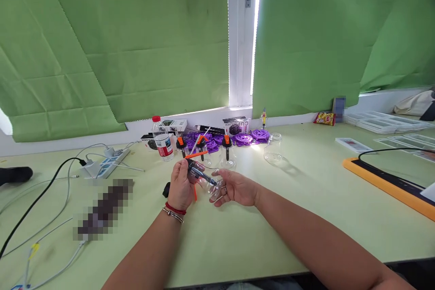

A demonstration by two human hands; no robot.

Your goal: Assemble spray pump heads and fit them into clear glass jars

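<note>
A clear glass bottle point(215, 189) with a black and orange top lies tilted between my hands, a dark tube showing inside it. My left hand point(181, 186) is closed around the top end, where an orange strip sticks out. The fingers of my right hand point(236, 189) are curled around the rounded glass end. Just beyond my hands stand several similar clear bottles with black and orange tops, one of them a bottle point(227, 156) upright behind my right hand. An open clear glass jar point(273, 149) stands farther right. Under my left hand, a small black object point(166, 190) is partly hidden.
Purple plastic parts point(244, 139) and small boxes point(235, 126) line the window side. A red-capped drink bottle point(163, 142) stands at back left. Cables and a power strip point(113, 163) occupy the left. An orange-edged black object point(390, 186) and clear trays point(390, 122) lie right.
</note>
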